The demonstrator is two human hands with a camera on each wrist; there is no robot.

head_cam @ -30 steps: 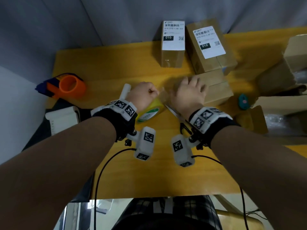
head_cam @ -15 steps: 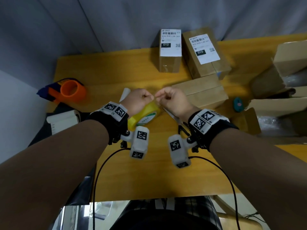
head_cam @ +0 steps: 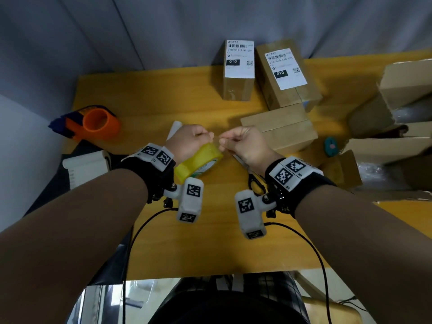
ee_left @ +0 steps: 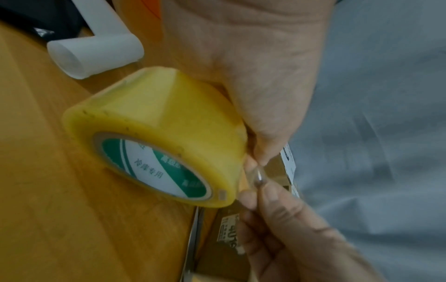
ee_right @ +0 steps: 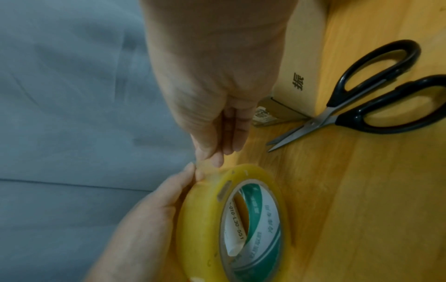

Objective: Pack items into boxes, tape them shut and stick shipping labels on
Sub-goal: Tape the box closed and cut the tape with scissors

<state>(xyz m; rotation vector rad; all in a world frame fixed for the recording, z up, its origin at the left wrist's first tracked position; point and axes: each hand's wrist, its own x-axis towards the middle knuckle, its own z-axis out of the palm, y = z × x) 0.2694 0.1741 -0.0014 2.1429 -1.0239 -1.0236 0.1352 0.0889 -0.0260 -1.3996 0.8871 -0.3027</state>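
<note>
The person's left hand [head_cam: 189, 142] is gripping the yellow roll of packing tape [head_cam: 198, 163] while the right hand [head_cam: 243, 143] is pinching its free end just beside that grip, probably needing a steady pull toward the unlabelled brown cardboard box [head_cam: 280, 127].

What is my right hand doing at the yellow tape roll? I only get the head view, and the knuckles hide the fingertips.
Observer: The left wrist view shows the right hand pinching the clear tape end between thumb and forefinger, right at the edge of the tape roll.
Operator: And the left hand?
Observer: In the right wrist view the left hand is curled round the roll's outer face, thumb tip up near that loose end.
Operator: Where are the scissors pointing?
Observer: The scissors lie flat on the table with blades almost shut, tips towards the roll.
</note>
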